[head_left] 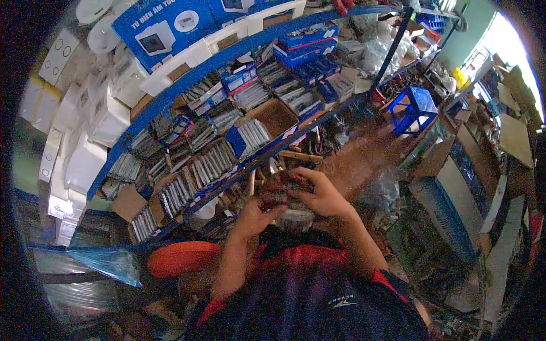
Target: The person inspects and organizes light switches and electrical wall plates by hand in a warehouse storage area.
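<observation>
In front of my body, at the middle of the head view, a small dark reddish-brown bundle (277, 192) is held between both hands. Its kind is too blurred and dim to make out. My left hand (256, 217) grips its near left side, the thumb pointing inward. From the right, my right hand (319, 194) closes over it with curled fingers. Just beyond the hands lies a wooden piece (300, 156) under the shelf edge. Pale plastic (298, 219) shows beneath the hands, partly hidden by them.
A blue-framed shelf (244, 170) with boxes of thin packets (213, 165) runs across the front. White plastic casings (108, 116) are stacked above left. A blue plastic stool (415, 111) stands ahead right, cardboard (449, 193) at the right. A red round seat (183, 258) is near my left arm.
</observation>
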`<action>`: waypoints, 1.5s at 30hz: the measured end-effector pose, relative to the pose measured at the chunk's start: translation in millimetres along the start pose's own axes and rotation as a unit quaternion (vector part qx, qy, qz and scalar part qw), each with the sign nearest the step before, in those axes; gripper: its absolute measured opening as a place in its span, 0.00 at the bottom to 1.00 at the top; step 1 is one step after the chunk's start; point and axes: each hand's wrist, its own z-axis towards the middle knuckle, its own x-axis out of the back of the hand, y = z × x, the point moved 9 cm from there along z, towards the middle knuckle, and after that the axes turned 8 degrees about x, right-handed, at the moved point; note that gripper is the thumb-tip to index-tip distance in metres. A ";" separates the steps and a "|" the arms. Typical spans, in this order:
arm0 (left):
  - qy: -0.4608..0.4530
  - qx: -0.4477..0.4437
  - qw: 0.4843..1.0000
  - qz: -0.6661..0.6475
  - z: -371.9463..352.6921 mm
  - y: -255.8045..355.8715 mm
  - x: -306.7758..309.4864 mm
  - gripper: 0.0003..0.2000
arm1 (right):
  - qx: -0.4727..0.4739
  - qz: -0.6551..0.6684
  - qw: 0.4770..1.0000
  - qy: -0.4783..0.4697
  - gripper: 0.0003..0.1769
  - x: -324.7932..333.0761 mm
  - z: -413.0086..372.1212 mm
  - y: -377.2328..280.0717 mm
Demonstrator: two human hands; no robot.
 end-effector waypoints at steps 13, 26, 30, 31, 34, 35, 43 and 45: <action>0.243 -0.037 0.960 0.137 5.6 7.5 20.0 0.10 | -0.182 0.407 0.857 0.259 0.34 9.6 -48.1 22.8; 0.014 0.070 0.979 -0.191 4.4 -44.6 -28.2 0.21 | -0.072 -0.041 0.968 0.236 0.19 13.0 -50.5 68.9; 0.023 0.041 0.993 -0.107 -12.1 -28.4 -47.2 0.30 | -0.115 -0.054 0.944 0.304 0.13 19.5 -64.9 111.6; 0.026 0.037 0.992 -0.114 -12.7 -31.9 -47.7 0.29 | -0.116 -0.036 0.943 0.309 0.14 20.1 -64.1 109.3; 0.029 0.037 0.986 -0.158 -10.3 -45.6 -48.5 0.29 | 0.022 -0.108 0.948 0.298 0.21 32.4 -50.1 77.8; 0.026 0.044 0.981 -0.187 -9.7 -47.9 -46.0 0.29 | -0.001 -0.045 0.946 0.322 0.22 38.2 -54.1 79.2; 0.002 0.013 0.997 -0.070 -5.6 -38.0 -42.8 0.32 | 0.046 -0.271 0.938 0.210 0.11 13.1 -46.8 -4.3; -0.022 0.063 0.998 -0.020 -2.5 -50.2 -50.4 0.31 | 0.060 -0.382 0.917 0.102 0.10 -9.6 -47.0 17.0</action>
